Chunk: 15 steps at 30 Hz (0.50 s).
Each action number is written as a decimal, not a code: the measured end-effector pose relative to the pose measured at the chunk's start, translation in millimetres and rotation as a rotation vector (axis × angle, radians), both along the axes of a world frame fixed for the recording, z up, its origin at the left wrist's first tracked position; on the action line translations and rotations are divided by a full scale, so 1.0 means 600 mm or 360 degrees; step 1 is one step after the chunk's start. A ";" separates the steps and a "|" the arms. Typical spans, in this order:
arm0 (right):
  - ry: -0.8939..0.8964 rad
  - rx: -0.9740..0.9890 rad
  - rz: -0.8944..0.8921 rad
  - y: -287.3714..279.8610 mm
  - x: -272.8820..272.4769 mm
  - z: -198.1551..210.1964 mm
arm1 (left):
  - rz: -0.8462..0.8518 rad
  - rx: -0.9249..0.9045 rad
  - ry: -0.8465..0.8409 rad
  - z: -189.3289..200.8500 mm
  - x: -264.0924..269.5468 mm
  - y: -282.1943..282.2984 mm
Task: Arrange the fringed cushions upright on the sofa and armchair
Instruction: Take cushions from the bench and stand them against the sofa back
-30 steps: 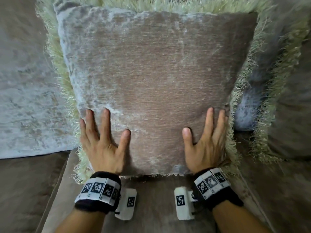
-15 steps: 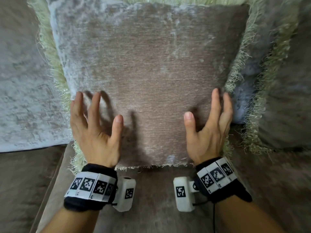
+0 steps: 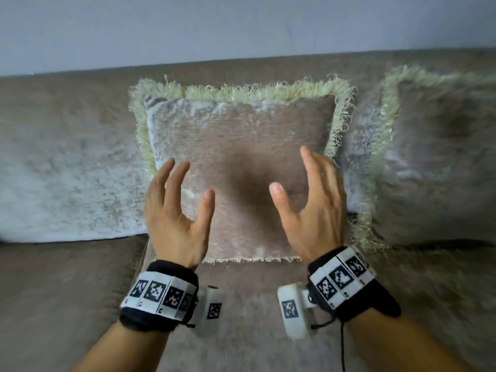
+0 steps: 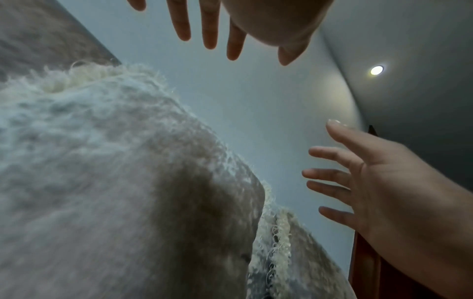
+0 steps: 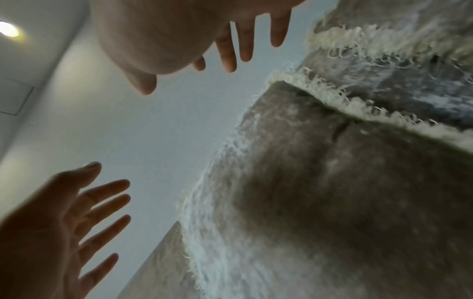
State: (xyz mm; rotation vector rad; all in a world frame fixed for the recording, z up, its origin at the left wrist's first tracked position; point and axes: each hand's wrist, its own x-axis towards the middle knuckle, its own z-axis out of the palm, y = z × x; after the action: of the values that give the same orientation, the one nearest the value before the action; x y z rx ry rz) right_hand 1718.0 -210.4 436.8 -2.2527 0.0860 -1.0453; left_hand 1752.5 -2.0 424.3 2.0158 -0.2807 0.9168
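Head view: one fringed cushion (image 3: 241,167), taupe velvet face, pale cream fringe on all four edges, standing upright at the centre of the sofa (image 3: 67,291). Its lower edge sits on the seat; its back leans on the grey-brown backrest cushion (image 3: 67,183). A shallow dark hollow marks the middle of its face.

Second fringed cushion (image 3: 434,162), same fabric and fringe, upright at the right, just beside the first, with part of the backrest showing between them. It is blurred in this view.

Left hand (image 3: 174,213): held in front of the lower left part of the centre cushion, fingers spread wide and lightly bent, gripping nothing. Right hand (image 3: 314,205): held in front of the lower right part, fingers likewise wide, gripping nothing. Palms face the cushion. Each wrist carries a black band with square black-and-white markers and a white camera block on the inner side.

Left wrist view: cushion face fills the lower left; left fingers (image 4: 207,26) hang clear of it at the top, and the other hand (image 4: 379,182) is seen spread at the right, apart from the fabric. A round ceiling light (image 4: 376,70) is lit on the right.

Right wrist view: the same gap shows between the right fingers (image 5: 245,40) and the cushion.

Far side: plain pale wall (image 3: 241,25) above the sofa back.
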 end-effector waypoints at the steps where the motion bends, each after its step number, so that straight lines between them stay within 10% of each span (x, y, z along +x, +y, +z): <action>1: 0.0019 0.0005 0.0011 -0.001 -0.005 0.034 | 0.0008 0.0007 0.0016 0.035 -0.007 0.000; 15: 0.0214 0.0013 0.0538 0.167 -0.007 0.554 | 0.0509 0.0055 0.0111 0.567 -0.129 0.153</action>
State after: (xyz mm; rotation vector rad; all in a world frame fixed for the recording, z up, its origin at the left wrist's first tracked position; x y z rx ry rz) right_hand 1713.8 -110.1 769.5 -2.2285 -0.2263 -0.7127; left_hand 1674.9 89.7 764.4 2.1571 0.0681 1.0388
